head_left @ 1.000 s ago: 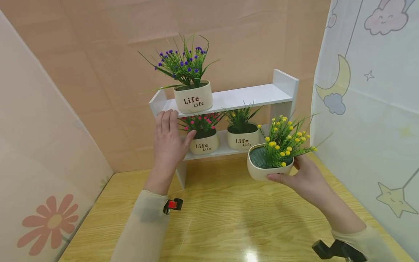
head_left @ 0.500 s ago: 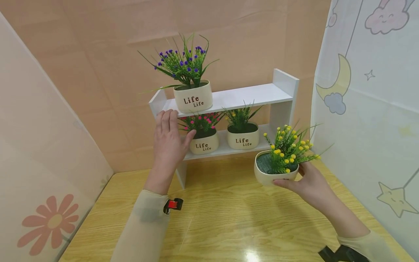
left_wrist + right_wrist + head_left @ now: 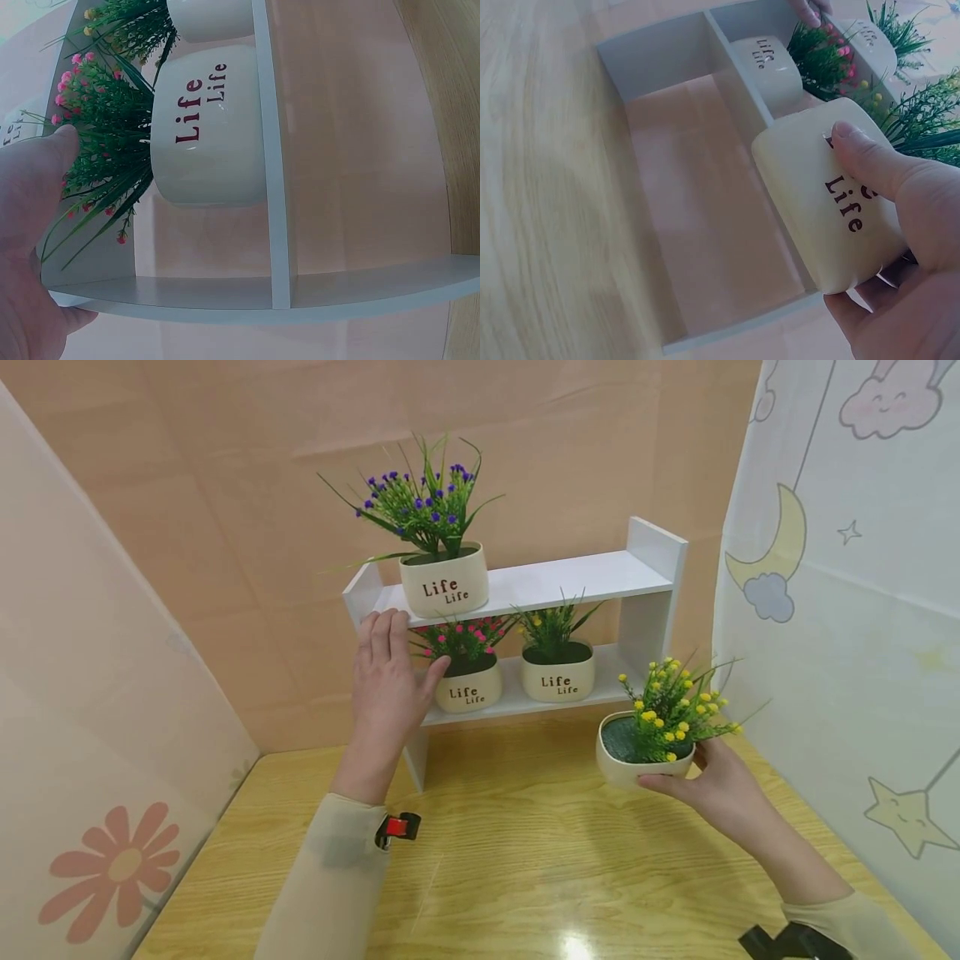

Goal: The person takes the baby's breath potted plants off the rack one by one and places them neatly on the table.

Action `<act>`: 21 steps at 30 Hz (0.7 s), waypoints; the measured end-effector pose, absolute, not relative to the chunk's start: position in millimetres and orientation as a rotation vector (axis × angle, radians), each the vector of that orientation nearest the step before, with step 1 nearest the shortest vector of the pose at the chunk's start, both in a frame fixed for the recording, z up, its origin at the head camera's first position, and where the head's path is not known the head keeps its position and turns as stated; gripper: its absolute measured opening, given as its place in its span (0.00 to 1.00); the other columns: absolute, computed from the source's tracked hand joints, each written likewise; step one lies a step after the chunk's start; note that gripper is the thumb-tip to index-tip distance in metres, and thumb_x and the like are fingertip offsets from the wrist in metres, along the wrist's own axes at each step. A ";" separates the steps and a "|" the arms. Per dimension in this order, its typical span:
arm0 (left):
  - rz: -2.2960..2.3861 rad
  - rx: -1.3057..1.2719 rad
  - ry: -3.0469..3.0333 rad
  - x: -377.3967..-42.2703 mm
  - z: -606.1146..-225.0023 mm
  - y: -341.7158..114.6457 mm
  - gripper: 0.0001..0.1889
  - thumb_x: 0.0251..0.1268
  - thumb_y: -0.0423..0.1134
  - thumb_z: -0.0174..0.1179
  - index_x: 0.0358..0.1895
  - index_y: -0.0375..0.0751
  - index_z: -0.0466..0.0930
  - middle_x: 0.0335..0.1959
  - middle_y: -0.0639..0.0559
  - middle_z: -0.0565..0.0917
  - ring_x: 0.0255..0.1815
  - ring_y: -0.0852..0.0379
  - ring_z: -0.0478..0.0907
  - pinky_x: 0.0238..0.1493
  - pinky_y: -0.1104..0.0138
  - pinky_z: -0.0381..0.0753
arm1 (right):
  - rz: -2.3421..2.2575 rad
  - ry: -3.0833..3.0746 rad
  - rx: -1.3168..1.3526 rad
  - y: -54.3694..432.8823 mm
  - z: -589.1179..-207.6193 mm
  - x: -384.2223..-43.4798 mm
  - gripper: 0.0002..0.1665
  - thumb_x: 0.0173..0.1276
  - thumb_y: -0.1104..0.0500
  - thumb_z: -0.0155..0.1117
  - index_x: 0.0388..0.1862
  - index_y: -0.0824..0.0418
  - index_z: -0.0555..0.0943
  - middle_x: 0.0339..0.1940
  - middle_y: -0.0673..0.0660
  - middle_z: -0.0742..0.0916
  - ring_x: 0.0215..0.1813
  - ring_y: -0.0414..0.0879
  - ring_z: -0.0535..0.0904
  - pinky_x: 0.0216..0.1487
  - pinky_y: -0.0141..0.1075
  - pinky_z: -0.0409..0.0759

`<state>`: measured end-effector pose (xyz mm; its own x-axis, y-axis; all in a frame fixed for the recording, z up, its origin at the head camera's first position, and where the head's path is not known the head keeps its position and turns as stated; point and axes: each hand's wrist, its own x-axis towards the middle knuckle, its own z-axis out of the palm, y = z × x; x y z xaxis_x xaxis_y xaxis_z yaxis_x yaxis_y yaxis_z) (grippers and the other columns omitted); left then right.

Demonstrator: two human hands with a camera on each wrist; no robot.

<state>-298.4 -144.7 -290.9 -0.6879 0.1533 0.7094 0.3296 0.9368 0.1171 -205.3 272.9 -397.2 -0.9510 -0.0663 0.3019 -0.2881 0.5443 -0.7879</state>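
Note:
My right hand (image 3: 723, 785) holds a cream flower pot (image 3: 618, 768) with yellow flowers, thumb across its front and fingers behind and under. The pot tilts towards me, in front of the lower right end of a white two-tier shelf (image 3: 577, 581). In the right wrist view, the thumb (image 3: 870, 157) covers part of the pot's "Life" lettering. My left hand (image 3: 386, 681) grips the shelf's upper left corner, fingertips on the upper board and thumb below. Beside those fingers, a pot with purple flowers (image 3: 444, 583) stands on the upper board.
On the lower board stand a pot with pink flowers (image 3: 468, 692) and another with small yellow flowers (image 3: 558, 681). The shelf stands on a wood-grain table (image 3: 480, 860). Fabric walls enclose the back and both sides, the right one (image 3: 832, 693) close to my right hand.
My right hand has carried the yellow-flowered pot right and slightly down, away from the lower board's front edge. The left hand stays at the shelf corner.

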 end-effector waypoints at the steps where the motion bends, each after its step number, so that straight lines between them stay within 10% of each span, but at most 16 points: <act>1: -0.302 -0.339 -2.336 -298.4 -290.9 -144.7 0.47 0.79 0.58 0.68 0.83 0.36 0.52 0.82 0.38 0.57 0.88 0.39 0.45 0.89 0.54 0.44 | 1.361 -2.552 0.288 274.0 -398.4 -205.7 0.63 0.67 0.47 0.87 0.91 0.58 0.58 0.82 0.65 0.73 0.80 0.73 0.69 0.68 0.70 0.73; 10: -0.287 -0.337 -2.339 -299.6 -291.3 -144.5 0.47 0.80 0.58 0.67 0.83 0.35 0.52 0.82 0.37 0.57 0.88 0.38 0.45 0.89 0.54 0.44 | 1.365 -2.580 0.219 284.6 -410.2 -211.1 0.63 0.67 0.46 0.87 0.89 0.62 0.59 0.81 0.68 0.74 0.79 0.72 0.70 0.70 0.69 0.73; 17: -0.309 -0.332 -2.345 -299.6 -291.8 -144.3 0.46 0.81 0.58 0.67 0.84 0.35 0.52 0.82 0.37 0.57 0.88 0.38 0.45 0.89 0.53 0.45 | 1.399 -2.550 0.252 297.0 -424.6 -216.8 0.63 0.68 0.50 0.86 0.91 0.59 0.57 0.82 0.66 0.73 0.79 0.69 0.71 0.58 0.18 0.71; 21: -0.309 -0.333 -2.334 -299.3 -291.8 -144.0 0.46 0.80 0.57 0.67 0.83 0.35 0.53 0.82 0.37 0.57 0.88 0.38 0.45 0.89 0.52 0.46 | 1.422 -2.533 0.260 302.4 -430.8 -219.4 0.62 0.69 0.52 0.85 0.91 0.61 0.56 0.82 0.67 0.73 0.79 0.71 0.70 0.56 0.14 0.67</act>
